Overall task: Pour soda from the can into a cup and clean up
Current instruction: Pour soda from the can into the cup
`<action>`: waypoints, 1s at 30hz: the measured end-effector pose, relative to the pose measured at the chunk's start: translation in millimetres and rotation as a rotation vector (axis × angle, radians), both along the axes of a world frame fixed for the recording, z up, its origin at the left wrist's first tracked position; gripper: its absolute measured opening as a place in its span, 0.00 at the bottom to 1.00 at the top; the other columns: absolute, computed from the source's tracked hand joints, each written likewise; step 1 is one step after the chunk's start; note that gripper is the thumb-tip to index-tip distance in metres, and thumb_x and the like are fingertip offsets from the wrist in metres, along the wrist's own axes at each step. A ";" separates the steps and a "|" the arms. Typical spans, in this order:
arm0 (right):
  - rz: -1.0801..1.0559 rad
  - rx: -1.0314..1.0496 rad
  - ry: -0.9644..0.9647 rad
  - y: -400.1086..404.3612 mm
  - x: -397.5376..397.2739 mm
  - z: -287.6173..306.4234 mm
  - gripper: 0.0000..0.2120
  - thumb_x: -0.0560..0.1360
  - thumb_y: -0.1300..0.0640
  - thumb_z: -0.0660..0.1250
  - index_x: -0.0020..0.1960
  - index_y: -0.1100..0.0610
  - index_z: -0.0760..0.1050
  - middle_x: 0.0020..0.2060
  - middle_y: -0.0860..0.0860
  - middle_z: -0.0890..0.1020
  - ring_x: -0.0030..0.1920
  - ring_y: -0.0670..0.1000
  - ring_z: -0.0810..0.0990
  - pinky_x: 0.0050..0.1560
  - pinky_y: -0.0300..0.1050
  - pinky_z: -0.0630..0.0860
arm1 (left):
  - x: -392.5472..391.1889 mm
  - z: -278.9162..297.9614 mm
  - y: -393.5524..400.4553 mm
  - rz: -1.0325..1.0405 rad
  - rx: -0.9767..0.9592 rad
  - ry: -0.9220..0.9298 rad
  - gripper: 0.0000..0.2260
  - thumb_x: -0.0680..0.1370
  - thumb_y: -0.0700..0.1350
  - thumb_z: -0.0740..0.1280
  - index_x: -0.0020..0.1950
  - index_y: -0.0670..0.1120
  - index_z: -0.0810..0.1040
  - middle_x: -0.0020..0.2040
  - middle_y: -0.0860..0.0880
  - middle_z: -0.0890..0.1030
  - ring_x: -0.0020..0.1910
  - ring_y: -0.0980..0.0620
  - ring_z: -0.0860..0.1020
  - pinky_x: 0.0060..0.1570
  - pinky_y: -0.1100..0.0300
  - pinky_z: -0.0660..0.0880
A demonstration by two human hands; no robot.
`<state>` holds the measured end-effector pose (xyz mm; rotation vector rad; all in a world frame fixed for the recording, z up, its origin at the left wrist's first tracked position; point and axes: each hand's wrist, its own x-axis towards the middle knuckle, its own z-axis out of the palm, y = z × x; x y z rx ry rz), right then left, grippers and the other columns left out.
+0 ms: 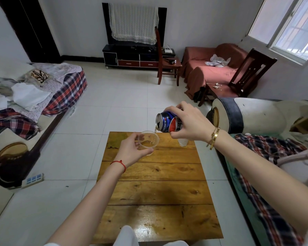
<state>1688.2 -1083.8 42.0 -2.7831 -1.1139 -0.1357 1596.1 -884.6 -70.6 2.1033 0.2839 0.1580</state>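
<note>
Glossy brown wooden plank table (156,192) fills the near view, its close edge shining with reflected light. Both forearms reach over it toward its far edge. At the far left part of the table the left hand (132,148), with a red string on its wrist, curls its fingers and thumb round a clear plastic cup (148,142), grasping it from the left side. The cup stands at or just above the table surface; which, I cannot tell. A shallow layer of pale amber soda lies in its bottom. Above and to the right of the cup, the right hand (188,123), gold bracelets on its wrist, grips a blue, red and white soda can (166,123) from above and behind, fingers wrapped over its body. The can is tipped nearly on its side, its top facing left, and a thin stream runs from its opening down to the cup's right rim. Under the right hand, by the far right corner of the table, stands a second clear plastic cup (183,142), partly hidden by the hand.
</note>
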 end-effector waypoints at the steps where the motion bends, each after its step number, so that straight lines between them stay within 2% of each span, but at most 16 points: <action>1: 0.001 -0.001 0.000 0.2 0.1 0.4 0.33 0.64 0.42 0.71 0.67 0.43 0.65 0.52 0.49 0.70 0.50 0.50 0.69 0.52 0.46 0.73 | 0.5 0.2 0.0 0.000 0.001 0.001 0.30 0.67 0.52 0.79 0.66 0.47 0.73 0.61 0.50 0.78 0.57 0.52 0.78 0.54 0.63 0.76; 15: 0.012 -0.011 -0.009 -1.7 2.0 5.1 0.34 0.66 0.43 0.71 0.69 0.45 0.65 0.53 0.50 0.70 0.51 0.49 0.68 0.52 0.43 0.68 | 4.1 -1.3 -0.1 -0.008 0.018 0.009 0.30 0.68 0.52 0.78 0.66 0.47 0.73 0.62 0.50 0.78 0.59 0.51 0.78 0.56 0.60 0.77; 21: 0.009 -0.012 -0.010 -1.6 0.2 9.3 0.33 0.66 0.43 0.72 0.69 0.45 0.66 0.53 0.51 0.70 0.52 0.51 0.70 0.54 0.46 0.73 | 4.5 -1.1 -1.4 0.000 0.022 0.005 0.30 0.67 0.53 0.78 0.66 0.47 0.73 0.62 0.50 0.79 0.59 0.50 0.78 0.58 0.57 0.78; 30: 0.009 -0.017 -0.018 -3.0 1.1 10.1 0.34 0.66 0.43 0.72 0.70 0.45 0.66 0.54 0.51 0.70 0.53 0.50 0.69 0.55 0.46 0.71 | 5.5 -0.5 -5.8 -0.002 0.021 0.010 0.30 0.68 0.52 0.78 0.66 0.47 0.73 0.63 0.49 0.78 0.60 0.49 0.78 0.57 0.57 0.77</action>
